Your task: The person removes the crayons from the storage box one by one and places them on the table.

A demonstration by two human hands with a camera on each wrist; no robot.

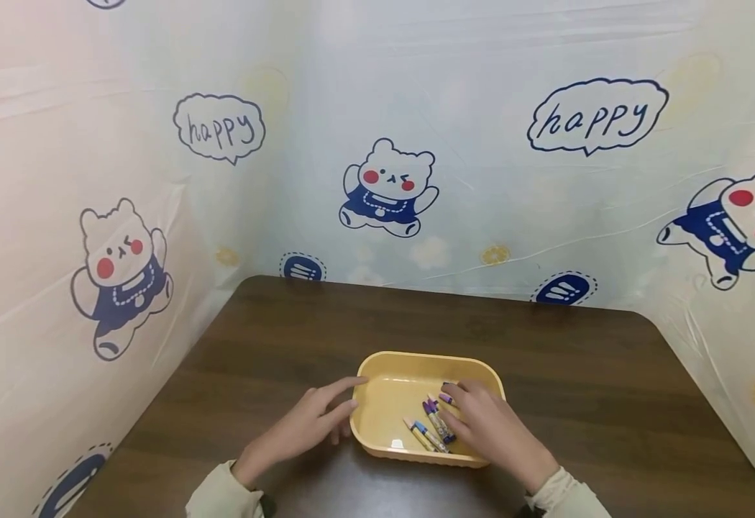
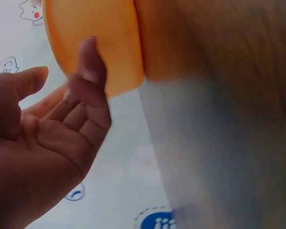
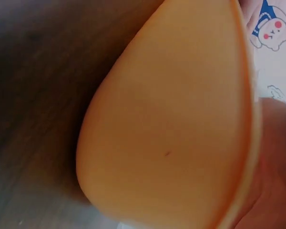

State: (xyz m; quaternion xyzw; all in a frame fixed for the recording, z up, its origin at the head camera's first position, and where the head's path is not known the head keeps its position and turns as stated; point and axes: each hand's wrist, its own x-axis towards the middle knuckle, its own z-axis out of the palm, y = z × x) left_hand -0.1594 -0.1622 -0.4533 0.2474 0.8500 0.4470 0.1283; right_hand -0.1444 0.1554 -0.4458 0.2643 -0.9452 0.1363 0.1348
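A yellow plastic basin (image 1: 384, 374) stands on the table with several crayons (image 1: 431, 426) in its right half, some purple, others blue or pale at the tip. My left hand (image 1: 309, 421) is at the basin's left side, its fingers loosely bent and the fingertips at the rim; nothing is in its palm in the left wrist view. Over the right rim reaches my right hand (image 1: 490, 424), its fingers down among the crayons beside a purple crayon (image 1: 445, 398). Whether it pinches one cannot be made out. The basin's outer wall (image 3: 167, 114) hides most of that hand in the right wrist view.
The dark wooden table (image 1: 274, 338) reaches back to a pale curtain (image 1: 481, 216) printed with bears and words, which also hangs at the left and right sides. The basin sits near the table's front.
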